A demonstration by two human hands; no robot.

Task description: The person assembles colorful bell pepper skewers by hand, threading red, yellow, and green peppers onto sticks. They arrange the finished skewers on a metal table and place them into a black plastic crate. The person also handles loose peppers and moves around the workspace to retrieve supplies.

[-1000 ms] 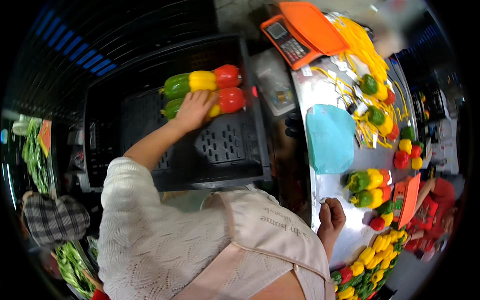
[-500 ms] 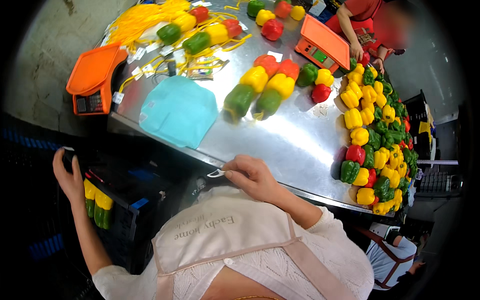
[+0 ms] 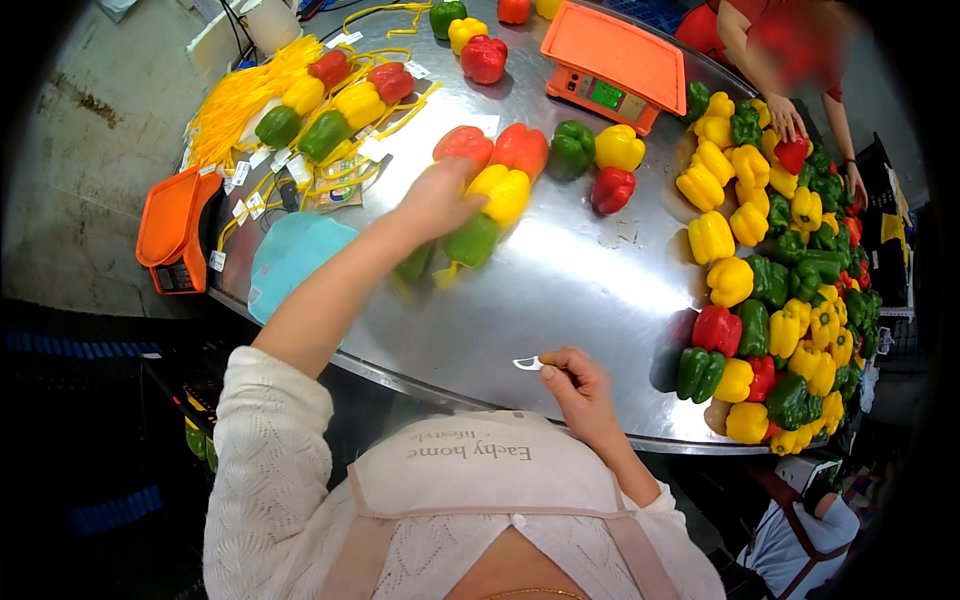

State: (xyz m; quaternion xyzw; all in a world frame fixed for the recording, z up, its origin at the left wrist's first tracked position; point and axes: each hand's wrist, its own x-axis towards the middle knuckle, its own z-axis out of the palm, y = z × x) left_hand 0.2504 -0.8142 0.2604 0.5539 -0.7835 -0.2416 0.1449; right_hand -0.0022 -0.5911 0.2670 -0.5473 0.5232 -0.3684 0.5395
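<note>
- Because the packs of three lie well out on the steel surface [image 3: 560, 290], the left hand [image 3: 435, 200] stretches toward 11 o'clock and rests on top of a pack of red, yellow and green peppers [image 3: 440, 215]; motion blur hides the fingers, so whether they are clamped on it or only laid over it I cannot tell.
- Just beside it toward 1 o'clock lies a second pack of three [image 3: 497, 190], red end away and green end toward the person, touching or nearly touching the first.
- Near the surface's edge at 6 o'clock, the right hand [image 3: 580, 385] has thumb and forefinger pinched together on a small white clip [image 3: 527, 363], kept low and close to the body, likely so it stays ready.
- Loose bell peppers [image 3: 760, 270] are heaped along the rim from 1 to 4 o'clock, sorted roughly by colour, where another person's hand [image 3: 785, 115] reaches them.
- An orange scale [image 3: 612, 62] stands at 12 o'clock; another orange scale [image 3: 178, 228] sits at the 9 o'clock edge beside a teal cloth [image 3: 295, 262].
- Yellow net sleeves [image 3: 235, 100] and finished packs [image 3: 330, 100] are piled at 10 o'clock, away from the loose stock.
</note>
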